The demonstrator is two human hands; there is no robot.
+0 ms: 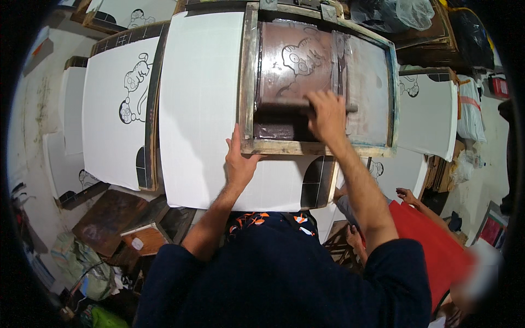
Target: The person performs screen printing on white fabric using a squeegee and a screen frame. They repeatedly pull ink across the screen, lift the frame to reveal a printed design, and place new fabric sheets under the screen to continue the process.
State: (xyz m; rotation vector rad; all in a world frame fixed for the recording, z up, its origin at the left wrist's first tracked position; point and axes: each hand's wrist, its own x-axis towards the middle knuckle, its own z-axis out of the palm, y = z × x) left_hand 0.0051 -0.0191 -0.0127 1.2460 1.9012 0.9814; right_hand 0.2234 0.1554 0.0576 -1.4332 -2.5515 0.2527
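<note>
A wooden-framed printing screen lies over a white fabric-covered board, with a dark cartoon drawing showing on its glossy mesh. My right hand is shut on a long squeegee inside the frame, dark ink pooled below it. Against the frame's lower left corner rests my left hand, fingers stretched out and apart. A white panel printed with cartoon figures sits at the left.
Further printed panels stand right and far left. Plastic bags are piled at the upper right. A person in red is at my lower right, hands near the boards. Wooden boards and sacks lie at the lower left.
</note>
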